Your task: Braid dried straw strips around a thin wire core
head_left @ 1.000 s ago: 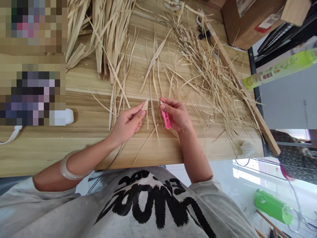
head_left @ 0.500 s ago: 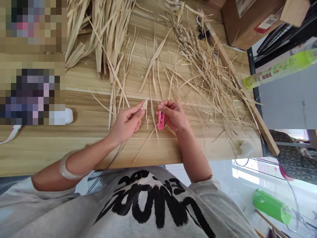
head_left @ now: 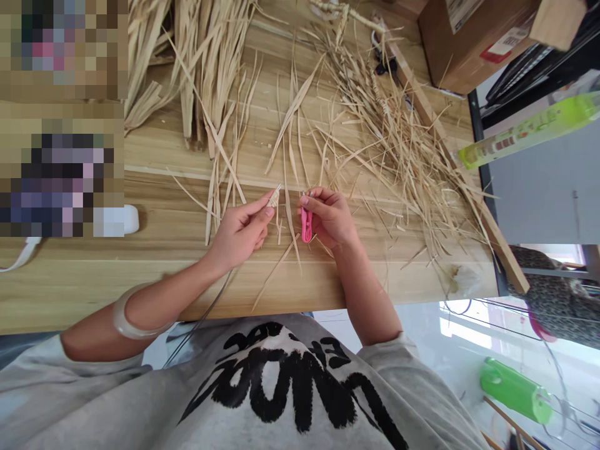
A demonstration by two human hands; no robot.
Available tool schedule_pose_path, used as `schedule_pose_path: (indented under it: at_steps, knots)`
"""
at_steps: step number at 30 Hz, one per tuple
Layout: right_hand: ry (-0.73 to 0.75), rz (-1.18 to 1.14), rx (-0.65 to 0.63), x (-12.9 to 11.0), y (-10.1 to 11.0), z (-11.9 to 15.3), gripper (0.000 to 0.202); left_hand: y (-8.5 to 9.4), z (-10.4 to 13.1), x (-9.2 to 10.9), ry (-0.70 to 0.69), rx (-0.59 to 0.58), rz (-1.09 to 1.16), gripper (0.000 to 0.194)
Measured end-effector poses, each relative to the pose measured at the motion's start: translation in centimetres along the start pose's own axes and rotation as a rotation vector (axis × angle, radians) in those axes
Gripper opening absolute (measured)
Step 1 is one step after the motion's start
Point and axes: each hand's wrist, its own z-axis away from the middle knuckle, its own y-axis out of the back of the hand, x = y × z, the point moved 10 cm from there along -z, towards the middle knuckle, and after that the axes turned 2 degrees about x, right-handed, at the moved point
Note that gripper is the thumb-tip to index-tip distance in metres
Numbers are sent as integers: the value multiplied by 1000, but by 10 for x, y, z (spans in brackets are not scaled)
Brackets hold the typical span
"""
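Between the thumb and fingers of my left hand (head_left: 241, 232) is a thin wire (head_left: 279, 187) wrapped in pale straw (head_left: 274, 200). Its bare tip points up and to the right. Grey wires (head_left: 213, 306) run down below that hand toward my lap. Small pink snips (head_left: 306, 226) hang from my closed right hand (head_left: 330, 215), their looped handle downward. Most of their metal end is covered by the fingers. A narrow straw strip (head_left: 289, 215) lies between my two hands, which are apart.
Broad straw bundles (head_left: 206, 75) lie at the back left, a tangled heap of strips (head_left: 375, 119) at the right. A wooden bar (head_left: 469, 187) runs along the table's right edge. A cardboard box (head_left: 450, 50) stands behind it. A yellow-green bottle (head_left: 529, 128) is at far right.
My right hand and the pink snips have shifted slightly to the right, and the snips have turned a little. My left hand keeps the wrapped wire in place.
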Motion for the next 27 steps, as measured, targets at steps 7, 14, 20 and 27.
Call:
schedule_pose_path:
  at_steps: [7, 14, 20, 27]
  knots:
    - [-26, 8, 7, 0, -1, 2, 39, 0, -1, -2, 0, -3, 8, 70]
    - [12, 59, -11, -4, -6, 4, 35, 1, -1, -1, -1, 7, 3, 69]
    - [0, 69, 2, -1, -4, 1, 28, 2, -2, -1, -16, 10, 12, 70]
    - [16, 36, -9, 0, -6, 1, 25, 1, -2, -2, -6, 1, 23, 66]
